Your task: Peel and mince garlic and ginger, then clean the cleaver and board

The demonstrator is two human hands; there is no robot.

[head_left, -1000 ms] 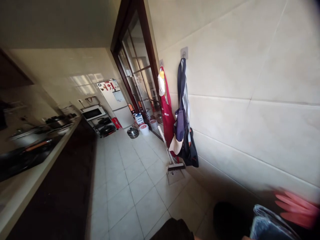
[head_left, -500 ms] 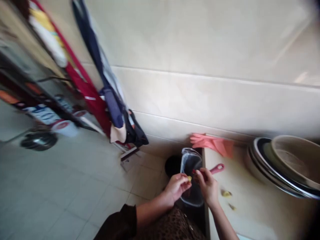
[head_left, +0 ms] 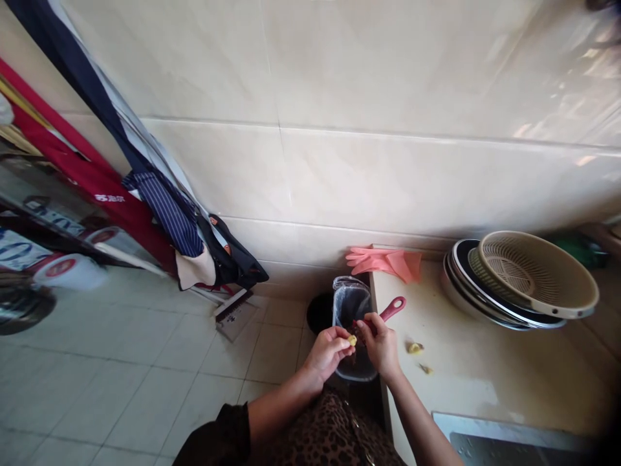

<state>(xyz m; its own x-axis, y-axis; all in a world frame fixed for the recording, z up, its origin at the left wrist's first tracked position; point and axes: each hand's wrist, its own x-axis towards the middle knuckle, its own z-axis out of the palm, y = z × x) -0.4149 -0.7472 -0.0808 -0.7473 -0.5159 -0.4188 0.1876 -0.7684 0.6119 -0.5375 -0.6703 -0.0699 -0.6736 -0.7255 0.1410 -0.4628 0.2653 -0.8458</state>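
Observation:
My left hand (head_left: 326, 353) pinches a small yellow piece of ginger (head_left: 352, 340) between thumb and fingertips. Close beside it, my right hand (head_left: 383, 346) is closed around a red-handled peeler (head_left: 393, 308); the looped handle end sticks out past the fingers, and its working end is mostly hidden. Both hands are above a bin (head_left: 361, 374) lined with a clear bag, in which dark scraps show. On the counter right of my right hand lie a larger yellow ginger piece (head_left: 414, 348) and a smaller one (head_left: 425, 369).
Pink rubber gloves (head_left: 385, 262) lie at the counter's (head_left: 466, 382) back corner. Stacked basins with a beige colander (head_left: 538, 272) stand to the right. A sink edge (head_left: 446, 421) is at lower right. Aprons (head_left: 167, 210) hang on the left above a dustpan (head_left: 236, 317).
The view has turned right and sharpened, showing more of the counter and the sink edge. Both hands keep their holds and stay over the bin.

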